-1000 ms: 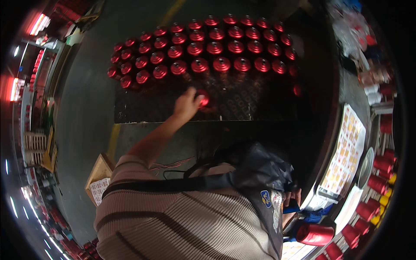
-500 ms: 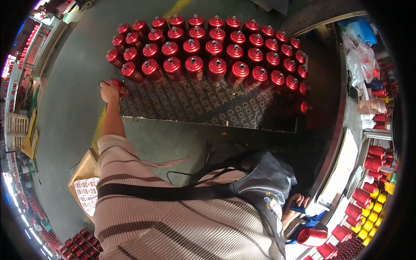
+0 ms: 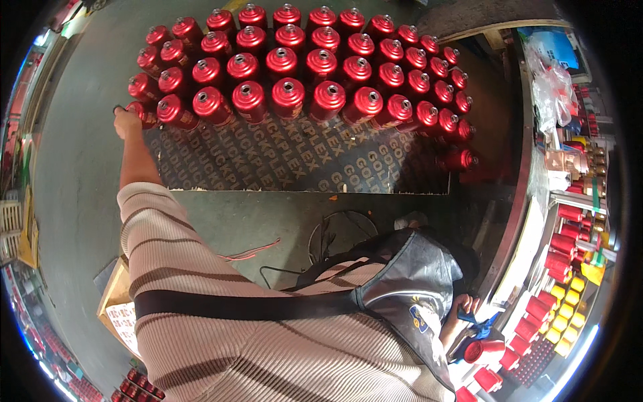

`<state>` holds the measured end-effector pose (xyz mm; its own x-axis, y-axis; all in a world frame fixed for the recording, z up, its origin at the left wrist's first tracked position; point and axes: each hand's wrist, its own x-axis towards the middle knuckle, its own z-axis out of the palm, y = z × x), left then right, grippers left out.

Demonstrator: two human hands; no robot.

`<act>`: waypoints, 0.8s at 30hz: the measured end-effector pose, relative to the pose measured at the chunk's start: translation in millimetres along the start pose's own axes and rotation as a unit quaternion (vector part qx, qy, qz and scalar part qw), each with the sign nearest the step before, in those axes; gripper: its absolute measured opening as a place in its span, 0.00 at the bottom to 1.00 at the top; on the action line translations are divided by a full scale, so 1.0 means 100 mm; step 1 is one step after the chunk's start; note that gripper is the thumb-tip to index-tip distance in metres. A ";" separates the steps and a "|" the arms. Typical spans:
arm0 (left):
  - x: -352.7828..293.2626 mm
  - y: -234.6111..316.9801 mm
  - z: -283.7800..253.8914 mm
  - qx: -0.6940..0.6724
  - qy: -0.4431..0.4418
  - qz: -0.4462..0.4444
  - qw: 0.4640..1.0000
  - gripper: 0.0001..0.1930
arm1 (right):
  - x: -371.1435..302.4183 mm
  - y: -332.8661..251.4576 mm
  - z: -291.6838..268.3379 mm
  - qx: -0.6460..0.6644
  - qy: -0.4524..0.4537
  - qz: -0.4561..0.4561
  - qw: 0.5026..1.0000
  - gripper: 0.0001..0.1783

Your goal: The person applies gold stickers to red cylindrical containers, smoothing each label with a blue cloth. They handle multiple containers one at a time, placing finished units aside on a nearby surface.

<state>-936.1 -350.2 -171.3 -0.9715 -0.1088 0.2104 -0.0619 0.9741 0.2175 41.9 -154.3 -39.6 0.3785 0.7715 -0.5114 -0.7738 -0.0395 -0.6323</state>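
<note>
My left hand (image 3: 126,122) reaches out to the far left, its fingers closed around a red metal canister (image 3: 149,116). That canister stands at the left end of the nearest row of similar red canisters (image 3: 288,97), each with a narrow open neck on top. They are set upright in several rows on a dark printed board (image 3: 268,161). At the lower right my right hand (image 3: 457,315) is bent round something blue, partly hidden by a dark apron; what exactly it grips is unclear. A red canister (image 3: 483,352) lies on its side just below that hand.
On the right a bench (image 3: 516,248) carries red canisters and yellow pieces (image 3: 566,311). A clear plastic bag (image 3: 552,94) hangs at its far end. One canister (image 3: 459,159) lies tipped at the board's right. A wooden box (image 3: 115,295) with printed sheets stands left of me.
My left hand has moved the canister away from me, up beside the end of the nearest row. The whole view has shifted a little. My right hand stays near the blue thing.
</note>
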 end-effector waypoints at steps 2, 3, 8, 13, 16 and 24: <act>0.10 -0.14 0.10 0.002 -0.006 -0.006 1.000 0.23 | -0.01 0.03 0.03 -0.004 0.002 0.003 1.000 0.15; 0.14 -0.12 0.18 0.002 -0.010 -0.003 1.000 0.24 | -0.05 0.03 0.00 -0.003 0.004 0.001 1.000 0.15; 0.34 -0.24 0.43 -0.037 0.012 0.043 0.998 0.27 | -0.10 0.04 0.00 -0.002 0.009 0.002 1.000 0.12; 0.37 -0.31 0.45 -0.056 0.043 0.041 0.997 0.31 | -0.02 0.07 0.00 0.006 0.008 0.007 1.000 0.09; 0.03 0.01 0.33 -0.122 0.171 -0.003 0.978 0.27 | 0.00 0.04 0.01 0.009 0.009 0.014 1.000 0.09; -2.67 1.67 -0.87 -0.251 -0.477 0.364 0.760 0.17 | 0.09 0.02 0.01 0.017 0.005 0.054 0.998 0.09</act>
<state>-667.3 -176.2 -108.4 -0.4459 0.8483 -0.2856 0.4332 0.4837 0.7605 43.6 -146.9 -44.9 0.2975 0.7575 -0.5811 -0.8268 -0.0999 -0.5536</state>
